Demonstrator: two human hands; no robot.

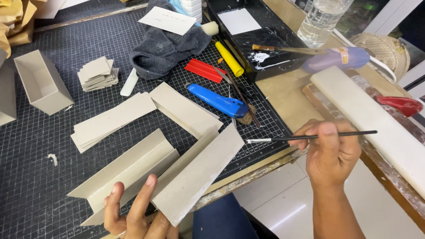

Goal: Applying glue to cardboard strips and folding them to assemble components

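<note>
Right hand pinches a thin black paintbrush between thumb and curled fingers, its pale bristle tip pointing left toward the near edge of a folded grey cardboard frame; I see the tip just beside that edge, though I cannot tell whether it touches; left hand is half open, fingers spread upward against the frame's underside, propping it at the front edge of the tabletop; the frame lies partly on a black gridded cutting mat; a blue utility knife lies just beyond it, with red and yellow tools farther back; a stack of grey strips rests to the left.
</note>
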